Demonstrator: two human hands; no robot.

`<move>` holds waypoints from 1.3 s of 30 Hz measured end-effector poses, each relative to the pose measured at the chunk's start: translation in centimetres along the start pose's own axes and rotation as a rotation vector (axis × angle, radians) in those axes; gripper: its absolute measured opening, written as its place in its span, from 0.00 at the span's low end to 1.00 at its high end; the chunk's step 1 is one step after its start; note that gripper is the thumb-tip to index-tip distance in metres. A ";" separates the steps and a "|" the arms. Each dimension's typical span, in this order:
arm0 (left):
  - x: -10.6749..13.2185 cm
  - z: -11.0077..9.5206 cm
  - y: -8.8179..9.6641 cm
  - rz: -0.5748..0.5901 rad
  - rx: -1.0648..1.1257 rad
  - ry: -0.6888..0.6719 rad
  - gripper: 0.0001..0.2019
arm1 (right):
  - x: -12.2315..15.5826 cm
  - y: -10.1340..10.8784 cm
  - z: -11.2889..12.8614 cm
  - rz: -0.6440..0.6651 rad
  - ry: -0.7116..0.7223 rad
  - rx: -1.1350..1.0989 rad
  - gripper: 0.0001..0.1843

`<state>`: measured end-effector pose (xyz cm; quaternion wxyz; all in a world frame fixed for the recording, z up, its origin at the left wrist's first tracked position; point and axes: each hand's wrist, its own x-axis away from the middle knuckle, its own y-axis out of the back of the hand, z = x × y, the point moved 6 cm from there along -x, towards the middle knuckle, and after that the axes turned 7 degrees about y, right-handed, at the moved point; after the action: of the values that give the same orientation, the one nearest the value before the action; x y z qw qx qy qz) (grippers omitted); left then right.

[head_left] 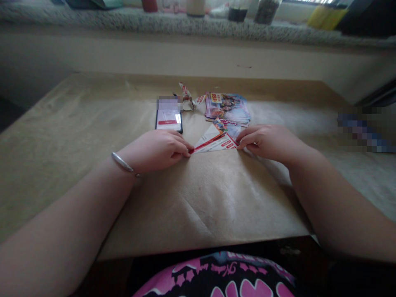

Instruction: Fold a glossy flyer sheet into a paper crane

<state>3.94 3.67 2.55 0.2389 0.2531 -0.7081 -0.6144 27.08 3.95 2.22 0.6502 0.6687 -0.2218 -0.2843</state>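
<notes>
A glossy printed flyer folded into a long triangle (213, 142), white with red bands, lies on a sheet of brown kraft paper (198, 202). My left hand (156, 150) pinches its left tip against the sheet. My right hand (266, 142) has its fingertips on the flyer's right end. Beyond the hands are a smartphone (169, 116) with a lit screen, a pile of colourful flyers (227, 108), and a small folded paper piece (186, 95). A silver bangle (122, 162) circles my left wrist.
The kraft paper rests on a wide tan board (55, 140). Along the back runs a speckled stone ledge (185, 24) holding jars and a yellow item (326, 17). A pixelated object (365, 130) sits at the right. My pink and black shirt (216, 276) shows at the bottom.
</notes>
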 end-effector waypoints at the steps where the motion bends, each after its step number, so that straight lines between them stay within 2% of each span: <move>1: 0.0 0.0 0.0 0.005 -0.001 0.005 0.16 | 0.0 0.0 -0.1 0.002 0.001 -0.002 0.16; 14: 0.2 0.4 0.1 0.023 -0.007 0.036 0.15 | 0.1 0.1 -0.3 0.006 0.004 -0.026 0.16; 21: 0.2 0.2 0.2 0.031 0.003 0.051 0.15 | 0.1 -0.1 -0.7 0.023 -0.048 -0.097 0.15; 24: 0.3 -0.1 0.3 0.027 -0.018 0.051 0.15 | -0.1 -0.3 -0.8 -0.009 -0.143 -0.087 0.15; 29: 0.3 -0.7 0.5 0.016 -0.070 0.025 0.15 | -0.2 -0.5 -0.9 -0.121 -0.402 -0.049 0.14; 31: 0.3 -0.9 0.5 0.005 -0.099 0.030 0.15 | -0.6 -0.8 -0.3 -0.132 -0.383 -0.083 0.17; 35: 0.1 -1.2 0.5 -0.049 -0.190 0.080 0.13 | -1.5 -1.4 0.7 -0.113 -0.258 -0.090 0.20; 39: 0.0 -1.7 0.5 -0.145 -0.188 0.030 0.14 | -1.4 -1.6 0.5 -0.154 -0.234 -0.122 0.21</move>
<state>5.02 2.51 3.29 0.2268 0.2893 -0.6237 -0.6898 25.57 4.61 0.75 0.6355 0.6054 -0.2267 -0.4221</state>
